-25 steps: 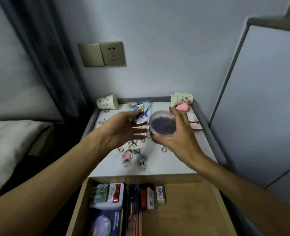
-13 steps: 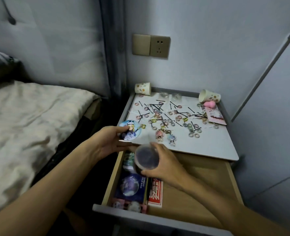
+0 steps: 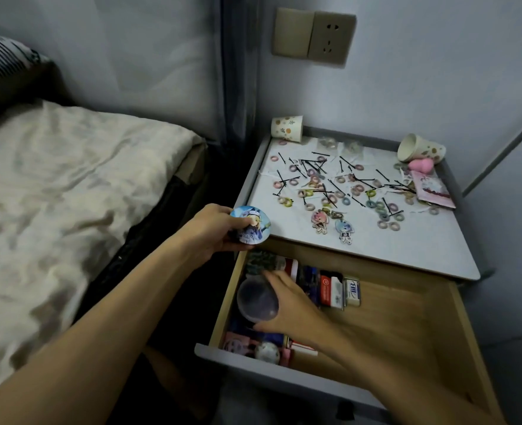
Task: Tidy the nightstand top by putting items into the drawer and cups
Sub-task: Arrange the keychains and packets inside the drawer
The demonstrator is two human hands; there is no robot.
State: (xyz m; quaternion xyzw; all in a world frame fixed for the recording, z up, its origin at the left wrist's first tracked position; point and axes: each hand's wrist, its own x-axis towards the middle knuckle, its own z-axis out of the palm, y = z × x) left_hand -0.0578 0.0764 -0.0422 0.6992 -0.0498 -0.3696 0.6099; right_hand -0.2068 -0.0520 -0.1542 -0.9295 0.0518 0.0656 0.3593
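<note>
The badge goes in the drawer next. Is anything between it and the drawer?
Nothing covers the open drawer. The left hand holds the badge by its back-left corner; the right hand and clear container fill that side, but the right side is bare wood.

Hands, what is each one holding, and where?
The left hand pinches the round badge by its left edge; the right hand grips the clear tub by its right side.

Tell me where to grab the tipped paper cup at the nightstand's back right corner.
Pinch the paper cup at its rim, probably coming from above and the left: it lies on its side with its open mouth facing left and its base pointing right. The pink sponge sits close in front of it, so a front approach looks cramped.
</note>
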